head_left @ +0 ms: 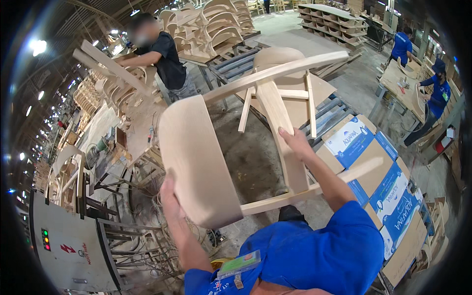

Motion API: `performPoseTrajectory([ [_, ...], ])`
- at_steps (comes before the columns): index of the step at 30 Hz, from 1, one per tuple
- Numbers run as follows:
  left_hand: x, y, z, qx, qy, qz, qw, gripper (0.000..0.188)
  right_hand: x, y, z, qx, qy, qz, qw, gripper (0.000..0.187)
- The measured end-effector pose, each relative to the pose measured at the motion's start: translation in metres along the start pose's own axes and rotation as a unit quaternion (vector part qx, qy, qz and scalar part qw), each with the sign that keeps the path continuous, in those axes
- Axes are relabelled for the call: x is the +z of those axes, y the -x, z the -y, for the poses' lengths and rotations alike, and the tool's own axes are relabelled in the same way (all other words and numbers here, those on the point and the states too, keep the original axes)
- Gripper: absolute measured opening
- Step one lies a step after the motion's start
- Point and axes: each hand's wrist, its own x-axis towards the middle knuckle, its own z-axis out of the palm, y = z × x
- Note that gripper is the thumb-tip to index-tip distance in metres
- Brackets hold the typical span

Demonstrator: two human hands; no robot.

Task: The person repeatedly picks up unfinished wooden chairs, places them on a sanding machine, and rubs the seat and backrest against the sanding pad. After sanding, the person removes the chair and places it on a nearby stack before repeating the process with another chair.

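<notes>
I hold a pale wooden chair back frame tilted in front of me. It has a wide curved backrest panel (194, 157), two long legs (290, 69) and a broad rail (275, 113) joining them. My left hand (172, 199) holds the panel's near left edge, its fingers partly hidden behind the wood. Wrapped round the broad rail is my right hand (297, 143), thumb on the upper side. Just beyond the frame, more pale wooden chair parts (280, 56) lie on a roller conveyor (236, 64), partly covered by what I hold.
Blue-and-white printed cardboard (366, 157) covers the conveyor at my right. A grey electrical cabinet (69, 241) stands lower left, beside metal racks and cables. A co-worker (160, 59) works at a wooden bench on the left. Two people in blue work far right. Stacked chair parts (211, 24) rise behind.
</notes>
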Motion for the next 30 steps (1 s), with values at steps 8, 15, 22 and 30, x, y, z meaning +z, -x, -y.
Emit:
performPoseTrajectory([
  [8, 0.110, -0.096, 0.095, 0.004, -0.022, -0.093, 0.995, 0.034, -0.004, -0.215, -0.019, -0.014, 0.246, 0.047, 0.968, 0.075],
  [15, 0.195, -0.138, 0.175, -0.015, -0.008, -0.074, 0.997, 0.037, -0.016, -0.367, -0.067, -0.020, 0.313, 0.127, 0.941, 0.078],
  [22, 0.234, -0.162, 0.224, -0.081, -0.033, -0.125, 0.988, 0.041, -0.002, -0.448, -0.102, -0.013, 0.322, 0.213, 0.922, 0.076],
  [30, 0.272, -0.175, 0.244, -0.161, -0.011, -0.118, 0.980, 0.047, -0.006, -0.492, -0.129, 0.008, 0.300, 0.232, 0.925, 0.076],
])
